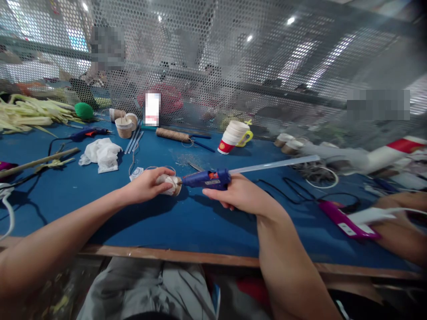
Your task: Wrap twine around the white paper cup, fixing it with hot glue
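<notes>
My left hand (150, 184) is closed around a small paper cup (171, 189) that lies tipped on its side, twine wrapped about its rim end. In my right hand (240, 193) is a blue hot glue gun (210, 178), its nozzle touching or very near the twine-wrapped end of the cup. A long clear glue stick (276, 164) juts out of the gun's back to the right. Behind the gun's nozzle lies a thin metal tool (195, 166), partly hidden. A printed white piece (136, 173) rests just beyond my left hand.
A twine roll (173, 134), stacked paper cups (232, 135) and twine-wrapped cups (124, 126) stand farther back. At left are white crumpled plastic (102, 153) and another glue gun (90, 132). A purple power strip (347, 220) with cords lies right, beside another person's arm (403, 226). Perforated mesh (207, 58) rises behind.
</notes>
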The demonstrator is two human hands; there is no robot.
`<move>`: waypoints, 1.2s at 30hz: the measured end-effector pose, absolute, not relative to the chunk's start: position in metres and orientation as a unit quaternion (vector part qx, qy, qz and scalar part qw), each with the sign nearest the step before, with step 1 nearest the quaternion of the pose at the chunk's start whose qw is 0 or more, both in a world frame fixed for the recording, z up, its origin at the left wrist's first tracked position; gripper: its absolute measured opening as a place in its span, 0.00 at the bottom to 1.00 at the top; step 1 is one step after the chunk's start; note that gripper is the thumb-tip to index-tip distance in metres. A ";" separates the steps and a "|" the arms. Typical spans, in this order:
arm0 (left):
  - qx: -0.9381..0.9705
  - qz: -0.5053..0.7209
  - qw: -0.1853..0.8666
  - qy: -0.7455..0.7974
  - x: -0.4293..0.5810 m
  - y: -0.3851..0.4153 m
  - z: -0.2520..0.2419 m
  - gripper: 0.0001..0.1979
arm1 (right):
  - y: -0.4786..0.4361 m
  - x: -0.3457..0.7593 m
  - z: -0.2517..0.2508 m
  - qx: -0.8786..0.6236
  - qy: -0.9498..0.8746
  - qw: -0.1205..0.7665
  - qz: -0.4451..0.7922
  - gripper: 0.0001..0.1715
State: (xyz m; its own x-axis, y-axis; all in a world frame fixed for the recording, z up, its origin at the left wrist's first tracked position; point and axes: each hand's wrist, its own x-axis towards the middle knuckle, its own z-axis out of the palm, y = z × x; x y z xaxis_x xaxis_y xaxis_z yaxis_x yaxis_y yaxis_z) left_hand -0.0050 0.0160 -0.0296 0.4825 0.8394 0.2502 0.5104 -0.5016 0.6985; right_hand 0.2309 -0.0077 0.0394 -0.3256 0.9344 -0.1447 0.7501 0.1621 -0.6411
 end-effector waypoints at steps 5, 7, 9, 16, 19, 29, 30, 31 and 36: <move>0.812 0.298 0.281 0.416 -0.005 0.017 -0.030 0.19 | -0.011 0.229 0.041 -0.575 -0.750 0.128 0.301 0.19; 0.812 0.299 0.279 0.415 -0.004 0.017 -0.030 0.18 | -0.012 0.228 0.041 -0.575 -0.755 0.127 0.288 0.20; 0.813 0.300 0.280 0.414 -0.004 0.018 -0.030 0.18 | -0.013 0.228 0.041 -0.574 -0.759 0.125 0.280 0.20; 0.812 0.293 0.280 0.419 -0.004 0.017 -0.029 0.18 | -0.016 0.227 0.045 -0.575 -0.766 0.101 0.269 0.20; 0.817 0.289 0.272 0.419 -0.003 0.015 -0.028 0.18 | -0.014 0.227 0.045 -0.575 -0.767 0.111 0.262 0.21; 0.819 0.286 0.276 0.413 -0.004 0.013 -0.030 0.19 | -0.014 0.228 0.046 -0.577 -0.765 0.103 0.265 0.22; 0.819 0.287 0.275 0.414 -0.004 0.014 -0.030 0.19 | -0.015 0.228 0.046 -0.579 -0.764 0.099 0.267 0.22; 0.819 0.288 0.273 0.414 -0.004 0.014 -0.030 0.19 | -0.016 0.228 0.046 -0.580 -0.763 0.095 0.269 0.22; 0.821 0.287 0.271 0.413 -0.004 0.014 -0.030 0.19 | -0.016 0.226 0.047 -0.582 -0.764 0.102 0.258 0.22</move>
State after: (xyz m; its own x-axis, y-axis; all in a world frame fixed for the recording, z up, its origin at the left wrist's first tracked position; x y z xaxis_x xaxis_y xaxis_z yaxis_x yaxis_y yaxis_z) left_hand -0.0036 0.0145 -0.0299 0.4949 0.8330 0.2474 0.5224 -0.5128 0.6813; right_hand 0.2262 -0.0162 0.0470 -0.3018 0.9424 -0.1445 0.8370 0.1893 -0.5134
